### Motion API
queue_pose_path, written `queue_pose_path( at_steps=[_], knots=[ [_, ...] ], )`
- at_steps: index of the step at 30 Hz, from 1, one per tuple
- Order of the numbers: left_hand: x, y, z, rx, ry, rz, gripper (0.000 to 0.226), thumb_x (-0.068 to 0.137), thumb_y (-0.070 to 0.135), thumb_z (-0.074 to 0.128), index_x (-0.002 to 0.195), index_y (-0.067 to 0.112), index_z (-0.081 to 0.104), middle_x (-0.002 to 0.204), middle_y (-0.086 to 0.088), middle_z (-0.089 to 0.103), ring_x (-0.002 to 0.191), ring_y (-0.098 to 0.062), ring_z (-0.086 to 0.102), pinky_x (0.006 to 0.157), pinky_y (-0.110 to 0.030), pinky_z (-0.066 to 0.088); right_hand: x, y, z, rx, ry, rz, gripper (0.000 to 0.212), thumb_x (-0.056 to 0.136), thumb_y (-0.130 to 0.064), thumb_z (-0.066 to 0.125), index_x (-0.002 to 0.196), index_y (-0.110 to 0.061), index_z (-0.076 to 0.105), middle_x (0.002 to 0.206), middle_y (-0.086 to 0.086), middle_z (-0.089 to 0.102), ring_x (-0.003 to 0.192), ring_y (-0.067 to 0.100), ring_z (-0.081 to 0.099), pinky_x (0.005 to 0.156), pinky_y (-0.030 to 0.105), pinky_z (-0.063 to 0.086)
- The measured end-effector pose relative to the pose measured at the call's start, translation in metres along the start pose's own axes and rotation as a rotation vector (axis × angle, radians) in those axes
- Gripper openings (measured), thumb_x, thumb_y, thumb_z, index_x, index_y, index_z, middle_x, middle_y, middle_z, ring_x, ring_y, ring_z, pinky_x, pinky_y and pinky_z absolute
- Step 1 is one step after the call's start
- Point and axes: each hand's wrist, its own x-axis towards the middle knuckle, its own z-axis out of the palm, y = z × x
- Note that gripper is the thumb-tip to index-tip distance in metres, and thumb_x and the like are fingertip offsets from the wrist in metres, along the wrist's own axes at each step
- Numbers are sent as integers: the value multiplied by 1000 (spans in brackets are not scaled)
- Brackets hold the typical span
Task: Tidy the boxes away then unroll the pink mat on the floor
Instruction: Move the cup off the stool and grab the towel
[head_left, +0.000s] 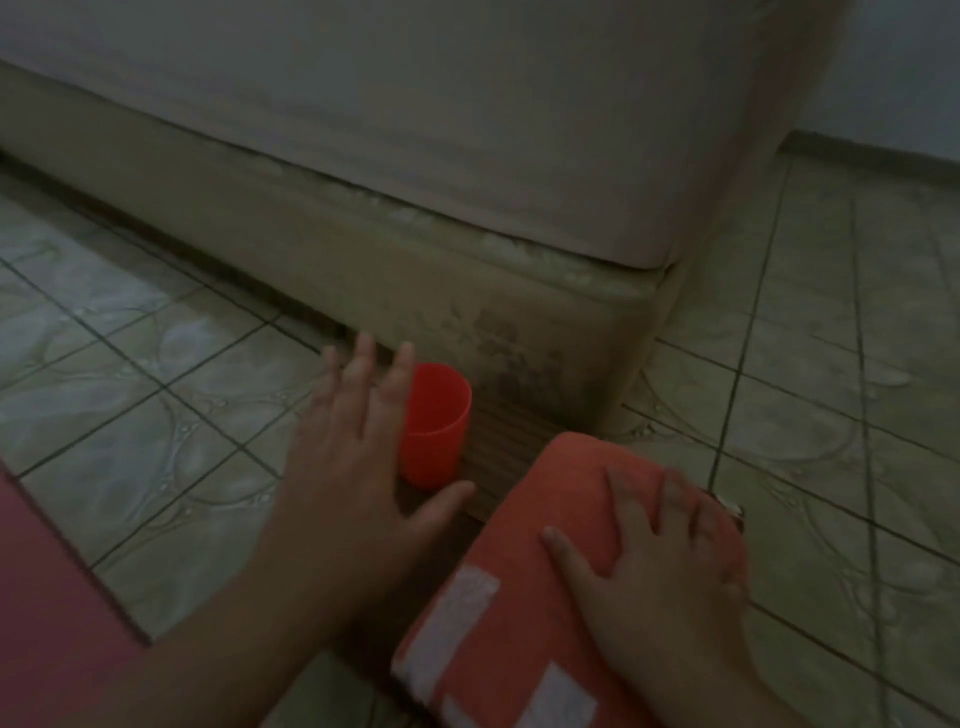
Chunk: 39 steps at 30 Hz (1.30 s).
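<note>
An orange box (524, 587) with white patches lies on the tiled floor at the lower middle. My right hand (660, 566) rests flat on top of it, fingers spread. My left hand (358, 441) hovers open to the left, just beside a red plastic cup (441, 431), with nothing in it. The cup stands upright on a dark wooden board (498, 441). A strip of the pink mat (47, 603) shows at the lower left edge, lying flat on the floor.
A bed with a pale mattress (467, 119) on a beige base (519, 312) fills the top of the view, its corner right behind the cup. Patterned floor tiles (831, 415) extend left and right of the bed.
</note>
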Motion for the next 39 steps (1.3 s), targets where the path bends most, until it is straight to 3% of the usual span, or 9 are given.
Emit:
queue_pose_path(
  at_steps=[2,8,14,18,21,24,28,32,39],
  knots=[
    [9,-12,7,-123,-36,-132,121,54,88,50,145,43,-15,160,5,-5,146,-13,-7,115,-35,6,8,-5,1,59,38,-10,95,63,-90,19,145,-44,5,160,-4,-8,146,26,0,109,53,21],
    [12,-30,26,-469,-124,-393,142,34,71,73,148,36,-4,159,0,15,142,-14,23,114,-37,27,6,6,-9,295,47,91,96,67,-79,50,147,-37,20,160,5,-2,147,24,3,113,51,20],
    [23,-31,59,-829,-115,-414,128,35,46,89,144,31,23,134,6,52,116,-3,54,100,-31,46,13,-1,5,543,169,89,91,67,-63,68,145,-31,31,156,12,18,143,27,19,116,42,20],
    [21,-31,73,-814,-59,-410,91,48,39,90,122,41,38,111,24,55,101,10,54,87,-17,46,16,-19,18,583,173,30,87,72,-57,67,145,-25,30,154,15,20,142,30,21,116,45,20],
    [27,-32,69,-786,-10,-426,77,53,32,89,116,36,45,106,19,59,100,-1,59,84,-19,46,15,-28,22,546,190,12,84,74,-54,67,144,-25,31,153,18,21,141,33,21,116,45,19],
    [36,-43,57,-831,35,-452,74,51,28,88,114,29,49,106,11,64,97,-6,62,87,-35,53,18,-35,26,544,217,6,84,74,-54,66,144,-22,32,151,20,23,140,36,23,115,47,20],
    [49,-83,25,-756,116,-469,74,53,28,87,113,34,43,98,19,56,89,6,53,68,-20,45,26,-58,31,580,209,25,86,75,-56,65,145,-23,28,153,22,18,140,38,20,115,48,20],
    [56,-137,-7,-694,200,-565,82,58,22,86,126,25,40,100,14,53,87,0,52,64,-19,40,38,-92,36,577,151,70,88,76,-58,64,148,-25,23,156,23,8,142,39,15,112,47,21],
    [57,-228,-21,-505,299,-675,79,56,16,86,124,15,46,112,-1,54,102,-22,55,80,-35,47,51,-134,52,490,138,25,91,78,-63,59,149,-30,14,157,24,-5,144,39,6,113,49,17]
  ],
)
